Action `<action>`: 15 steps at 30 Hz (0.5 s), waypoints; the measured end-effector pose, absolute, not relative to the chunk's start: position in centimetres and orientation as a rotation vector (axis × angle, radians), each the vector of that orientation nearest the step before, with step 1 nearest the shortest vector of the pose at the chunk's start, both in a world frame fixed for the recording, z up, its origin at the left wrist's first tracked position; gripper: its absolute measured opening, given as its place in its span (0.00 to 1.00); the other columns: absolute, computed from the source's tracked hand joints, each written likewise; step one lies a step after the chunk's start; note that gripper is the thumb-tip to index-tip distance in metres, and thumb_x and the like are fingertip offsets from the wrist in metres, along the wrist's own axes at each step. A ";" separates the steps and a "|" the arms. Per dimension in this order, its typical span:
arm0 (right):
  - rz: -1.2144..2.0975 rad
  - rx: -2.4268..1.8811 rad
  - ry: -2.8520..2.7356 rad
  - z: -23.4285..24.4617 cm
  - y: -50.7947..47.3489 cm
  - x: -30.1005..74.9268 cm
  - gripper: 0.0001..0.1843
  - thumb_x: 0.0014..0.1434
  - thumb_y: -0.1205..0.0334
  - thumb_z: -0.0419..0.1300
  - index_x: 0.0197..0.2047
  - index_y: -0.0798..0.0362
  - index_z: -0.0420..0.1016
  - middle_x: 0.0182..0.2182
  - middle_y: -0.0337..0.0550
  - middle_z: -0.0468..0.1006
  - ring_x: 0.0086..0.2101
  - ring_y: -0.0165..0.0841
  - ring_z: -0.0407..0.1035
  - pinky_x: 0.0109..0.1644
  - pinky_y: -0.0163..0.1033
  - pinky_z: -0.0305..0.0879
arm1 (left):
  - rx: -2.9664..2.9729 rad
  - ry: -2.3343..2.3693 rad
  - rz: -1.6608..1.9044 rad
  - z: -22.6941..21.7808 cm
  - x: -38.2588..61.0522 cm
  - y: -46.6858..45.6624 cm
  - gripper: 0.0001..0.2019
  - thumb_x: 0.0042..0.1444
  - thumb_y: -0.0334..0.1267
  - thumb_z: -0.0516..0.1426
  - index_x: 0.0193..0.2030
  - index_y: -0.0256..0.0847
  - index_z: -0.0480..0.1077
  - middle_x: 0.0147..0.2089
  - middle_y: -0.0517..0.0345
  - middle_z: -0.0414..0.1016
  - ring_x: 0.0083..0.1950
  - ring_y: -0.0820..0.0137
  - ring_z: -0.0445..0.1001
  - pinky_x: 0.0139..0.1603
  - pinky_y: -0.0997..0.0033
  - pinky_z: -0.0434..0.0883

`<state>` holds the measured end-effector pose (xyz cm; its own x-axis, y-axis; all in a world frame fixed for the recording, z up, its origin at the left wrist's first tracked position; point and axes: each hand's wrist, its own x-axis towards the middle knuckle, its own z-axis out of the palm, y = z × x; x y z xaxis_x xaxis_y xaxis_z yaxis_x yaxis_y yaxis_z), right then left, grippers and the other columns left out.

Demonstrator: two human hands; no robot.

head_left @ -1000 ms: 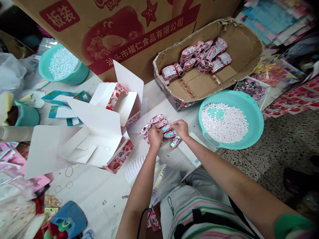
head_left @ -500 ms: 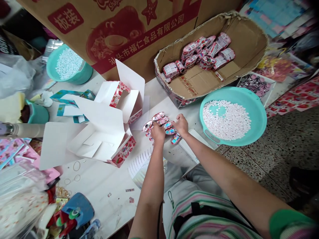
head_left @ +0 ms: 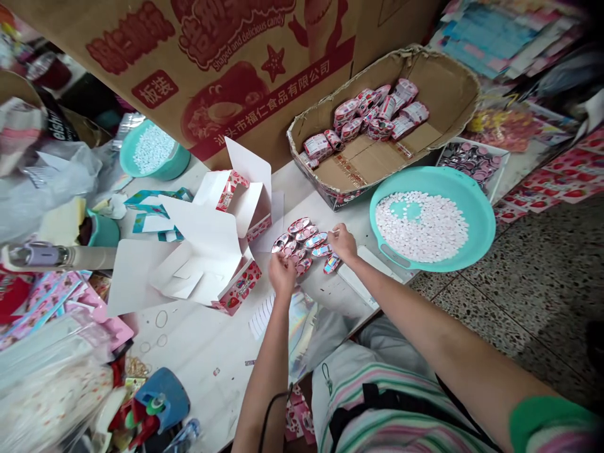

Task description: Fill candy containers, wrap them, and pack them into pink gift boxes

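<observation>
Several small shiny pink oval candy cases (head_left: 302,240) lie in a cluster on the white table (head_left: 198,343). My left hand (head_left: 282,272) is curled at the near side of the cluster, fingertips on one case. My right hand (head_left: 343,242) sits at the right side, pinching a small white piece between thumb and finger above the cases. A teal basin (head_left: 472,214) of small white tablets stands just right of my right hand.
An open white-and-strawberry carton (head_left: 207,251) lies left of the cases. A torn cardboard tray (head_left: 443,82) behind holds several pink packets. A second teal bowl (head_left: 174,167) of tablets sits far left. Plastic bags and clutter fill the left edge; speckled floor is at right.
My left hand has drawn back toward me off the cluster, uncovering more cases. My right hand stays at the cluster's right side. The camera view has shifted.
</observation>
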<state>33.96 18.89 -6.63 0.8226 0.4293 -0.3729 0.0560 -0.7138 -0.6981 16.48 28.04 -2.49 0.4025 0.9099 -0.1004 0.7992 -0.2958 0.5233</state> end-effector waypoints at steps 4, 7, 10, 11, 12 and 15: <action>0.568 -2.086 -0.351 -5.7 15.2 33.0 0.18 0.58 0.46 0.48 0.42 0.51 0.64 0.37 0.47 0.77 0.40 0.38 0.71 0.46 0.41 0.63 | 2.203 1.425 0.354 -1.1 7.9 25.9 0.14 0.55 0.48 0.53 0.42 0.42 0.65 0.37 0.54 0.73 0.44 0.62 0.72 0.49 0.61 0.67; 0.561 -1.998 -0.488 -4.8 12.4 31.4 0.19 0.60 0.46 0.46 0.42 0.51 0.66 0.40 0.47 0.76 0.42 0.37 0.70 0.48 0.40 0.62 | 2.277 1.317 0.141 -0.9 2.8 23.9 0.27 0.51 0.53 0.57 0.54 0.41 0.61 0.52 0.47 0.70 0.56 0.57 0.67 0.56 0.56 0.64; 0.700 -1.996 -0.672 -3.8 10.4 29.5 0.19 0.61 0.46 0.45 0.41 0.51 0.68 0.39 0.46 0.76 0.41 0.37 0.70 0.47 0.40 0.62 | 2.340 1.263 -0.075 -1.4 0.6 22.9 0.42 0.43 0.56 0.62 0.62 0.40 0.53 0.62 0.43 0.60 0.66 0.52 0.54 0.62 0.51 0.57; 0.765 -1.993 -0.735 -3.6 9.9 28.9 0.19 0.61 0.47 0.45 0.41 0.50 0.69 0.39 0.46 0.77 0.41 0.37 0.70 0.46 0.40 0.62 | 2.342 1.259 -0.130 -1.6 0.5 22.9 0.45 0.41 0.56 0.62 0.63 0.40 0.51 0.64 0.42 0.59 0.67 0.51 0.52 0.63 0.50 0.56; 0.836 -1.983 -0.795 -3.3 9.6 28.3 0.19 0.61 0.47 0.45 0.40 0.50 0.69 0.38 0.45 0.77 0.40 0.37 0.70 0.45 0.40 0.62 | 2.334 1.251 -0.178 -1.8 0.6 23.0 0.46 0.40 0.56 0.63 0.63 0.40 0.51 0.64 0.43 0.58 0.67 0.51 0.52 0.63 0.50 0.55; 1.063 -1.924 -0.897 -3.3 9.4 26.5 0.19 0.60 0.47 0.47 0.41 0.49 0.71 0.38 0.44 0.78 0.39 0.36 0.71 0.44 0.40 0.62 | 2.271 1.217 -0.268 -2.2 1.6 23.4 0.41 0.43 0.53 0.63 0.61 0.40 0.55 0.61 0.45 0.64 0.62 0.55 0.62 0.63 0.54 0.55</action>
<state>26.48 9.42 -3.31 0.4100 0.8374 -0.3614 0.2160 -0.4741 -0.8536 1.65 23.42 -2.17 0.5714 0.7087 -0.4139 0.8169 -0.4430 0.3693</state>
